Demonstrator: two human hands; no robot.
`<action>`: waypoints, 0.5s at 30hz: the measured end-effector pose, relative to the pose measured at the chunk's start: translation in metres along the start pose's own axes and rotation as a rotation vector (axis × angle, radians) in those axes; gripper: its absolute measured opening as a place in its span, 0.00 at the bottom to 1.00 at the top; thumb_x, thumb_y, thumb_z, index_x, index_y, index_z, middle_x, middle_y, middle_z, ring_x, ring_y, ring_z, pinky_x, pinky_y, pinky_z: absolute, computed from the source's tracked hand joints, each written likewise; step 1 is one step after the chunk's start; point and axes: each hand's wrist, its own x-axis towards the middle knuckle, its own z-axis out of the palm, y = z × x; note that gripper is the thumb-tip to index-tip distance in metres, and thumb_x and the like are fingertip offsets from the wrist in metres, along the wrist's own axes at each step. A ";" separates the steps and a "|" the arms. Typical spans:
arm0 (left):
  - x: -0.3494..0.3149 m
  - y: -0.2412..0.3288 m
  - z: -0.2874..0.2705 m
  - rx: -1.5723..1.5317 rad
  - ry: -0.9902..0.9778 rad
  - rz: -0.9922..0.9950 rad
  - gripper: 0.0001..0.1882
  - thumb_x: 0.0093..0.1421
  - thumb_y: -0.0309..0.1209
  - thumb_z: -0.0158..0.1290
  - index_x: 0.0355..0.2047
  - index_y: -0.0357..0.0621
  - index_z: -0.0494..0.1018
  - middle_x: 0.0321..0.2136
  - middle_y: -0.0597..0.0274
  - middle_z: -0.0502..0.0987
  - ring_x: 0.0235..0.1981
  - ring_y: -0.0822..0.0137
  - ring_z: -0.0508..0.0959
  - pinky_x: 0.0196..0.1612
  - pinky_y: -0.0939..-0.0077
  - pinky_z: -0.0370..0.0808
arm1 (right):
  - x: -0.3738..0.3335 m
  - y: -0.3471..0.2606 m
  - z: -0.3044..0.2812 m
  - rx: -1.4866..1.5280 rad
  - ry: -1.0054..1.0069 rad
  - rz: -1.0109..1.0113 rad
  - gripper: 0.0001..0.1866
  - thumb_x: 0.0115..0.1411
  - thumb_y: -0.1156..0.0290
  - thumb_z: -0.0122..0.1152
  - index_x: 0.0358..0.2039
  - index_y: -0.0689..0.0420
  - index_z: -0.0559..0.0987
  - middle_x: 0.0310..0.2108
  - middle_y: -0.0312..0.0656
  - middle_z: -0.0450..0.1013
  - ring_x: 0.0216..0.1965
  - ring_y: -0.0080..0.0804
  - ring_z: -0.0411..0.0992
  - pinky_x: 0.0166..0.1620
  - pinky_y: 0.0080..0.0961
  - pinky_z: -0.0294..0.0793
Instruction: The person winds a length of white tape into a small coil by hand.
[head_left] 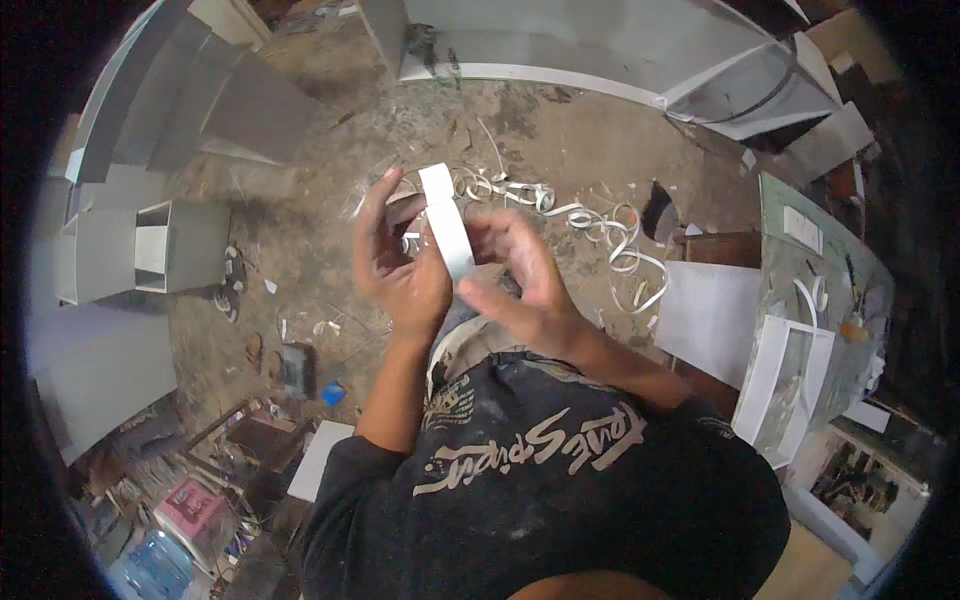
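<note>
A glossy white edge-banding strip (pixel 452 238), bent in a curve and seen mostly edge on, is held up in front of my chest. My left hand (pixel 402 275) grips it, thumb along its near face and fingers curled behind. On the other side, my right hand (pixel 527 272) closes on the strip, its thumb near the lower end and its fingers bent around the far side. The right hand is slightly blurred, and its fingertips are partly hidden behind the strip. Beyond both hands, long curls of white strip (pixel 590 215) lie loose on the floor.
Grey cabinet carcasses (pixel 182 245) stand at the left, and a long one (pixel 580 45) lies across the back. At the right is a worktable (pixel 845 255) bearing a white open frame (pixel 787 385). A pink stool (pixel 192 508) and a blue water bottle (pixel 155 567) are at lower left.
</note>
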 end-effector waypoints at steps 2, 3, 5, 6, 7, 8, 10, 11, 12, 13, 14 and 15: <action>0.006 -0.004 0.001 0.133 -0.052 0.119 0.27 0.52 0.14 0.56 0.55 0.32 0.67 0.51 0.49 0.74 0.41 0.63 0.80 0.46 0.72 0.77 | -0.010 0.001 -0.002 -0.135 -0.068 0.050 0.19 0.59 0.67 0.62 0.48 0.63 0.72 0.38 0.40 0.72 0.40 0.23 0.70 0.48 0.24 0.69; 0.010 -0.008 -0.002 0.223 -0.123 0.171 0.29 0.51 0.12 0.56 0.55 0.32 0.67 0.51 0.49 0.74 0.41 0.63 0.80 0.46 0.71 0.78 | -0.014 0.000 -0.011 -0.239 -0.084 0.026 0.15 0.59 0.68 0.63 0.44 0.60 0.73 0.34 0.36 0.72 0.34 0.20 0.70 0.42 0.20 0.70; 0.017 -0.005 -0.011 0.397 -0.240 0.217 0.30 0.50 0.10 0.55 0.55 0.33 0.67 0.50 0.51 0.76 0.40 0.64 0.81 0.44 0.72 0.79 | -0.021 -0.029 -0.017 -0.055 -0.024 0.337 0.12 0.59 0.70 0.63 0.40 0.59 0.73 0.33 0.33 0.71 0.36 0.18 0.69 0.42 0.19 0.69; 0.020 -0.006 -0.016 0.451 -0.306 0.249 0.30 0.49 0.11 0.55 0.55 0.34 0.68 0.49 0.51 0.77 0.40 0.64 0.81 0.43 0.72 0.78 | -0.023 -0.046 -0.019 0.038 0.009 0.489 0.10 0.59 0.71 0.63 0.38 0.59 0.73 0.33 0.32 0.71 0.37 0.16 0.69 0.42 0.18 0.69; 0.022 -0.010 -0.022 0.498 -0.373 0.278 0.30 0.49 0.11 0.56 0.55 0.36 0.68 0.48 0.52 0.77 0.40 0.63 0.81 0.43 0.72 0.78 | -0.023 -0.055 -0.020 -0.029 0.072 0.402 0.08 0.59 0.71 0.63 0.36 0.58 0.74 0.31 0.30 0.70 0.33 0.14 0.68 0.36 0.13 0.67; 0.023 -0.013 -0.029 0.545 -0.439 0.306 0.30 0.49 0.11 0.56 0.55 0.37 0.68 0.47 0.53 0.78 0.40 0.63 0.81 0.43 0.72 0.78 | -0.019 -0.063 -0.027 -0.176 0.062 0.357 0.08 0.59 0.70 0.63 0.36 0.58 0.75 0.30 0.30 0.70 0.31 0.13 0.67 0.34 0.14 0.66; 0.035 0.005 -0.034 0.610 -0.634 0.313 0.32 0.47 0.13 0.59 0.54 0.41 0.69 0.41 0.57 0.80 0.39 0.60 0.81 0.48 0.67 0.74 | -0.009 -0.079 -0.050 -0.449 0.045 0.264 0.09 0.58 0.69 0.65 0.36 0.59 0.77 0.29 0.30 0.71 0.29 0.12 0.65 0.31 0.15 0.65; 0.039 0.012 -0.034 0.584 -0.701 0.308 0.33 0.46 0.13 0.58 0.55 0.44 0.69 0.37 0.60 0.81 0.39 0.59 0.80 0.47 0.67 0.73 | -0.004 -0.083 -0.061 -0.507 0.041 0.251 0.09 0.58 0.69 0.64 0.36 0.59 0.77 0.29 0.31 0.71 0.29 0.13 0.65 0.31 0.16 0.65; 0.040 0.011 -0.031 0.532 -0.775 0.312 0.35 0.45 0.13 0.58 0.56 0.46 0.69 0.32 0.63 0.82 0.39 0.57 0.80 0.47 0.67 0.72 | 0.000 -0.084 -0.074 -0.578 0.061 0.239 0.09 0.58 0.69 0.64 0.35 0.59 0.77 0.28 0.31 0.71 0.29 0.14 0.65 0.32 0.16 0.66; 0.039 0.013 -0.036 0.453 -0.807 0.318 0.34 0.46 0.14 0.59 0.56 0.44 0.68 0.35 0.61 0.81 0.40 0.59 0.80 0.50 0.64 0.70 | 0.010 -0.083 -0.083 -0.630 0.043 0.229 0.09 0.57 0.69 0.64 0.35 0.59 0.78 0.28 0.32 0.72 0.28 0.15 0.66 0.32 0.17 0.66; 0.037 0.017 -0.041 0.374 -0.837 0.323 0.34 0.47 0.15 0.60 0.56 0.41 0.66 0.39 0.58 0.80 0.40 0.60 0.80 0.53 0.62 0.68 | 0.018 -0.080 -0.089 -0.645 -0.002 0.193 0.07 0.57 0.71 0.62 0.35 0.60 0.77 0.29 0.31 0.71 0.31 0.15 0.66 0.34 0.16 0.66; 0.036 0.017 -0.043 0.277 -0.867 0.337 0.34 0.47 0.16 0.61 0.56 0.38 0.65 0.42 0.56 0.79 0.41 0.62 0.80 0.56 0.60 0.66 | 0.025 -0.077 -0.095 -0.671 -0.034 0.154 0.05 0.57 0.74 0.61 0.34 0.61 0.77 0.29 0.30 0.71 0.33 0.14 0.66 0.37 0.16 0.66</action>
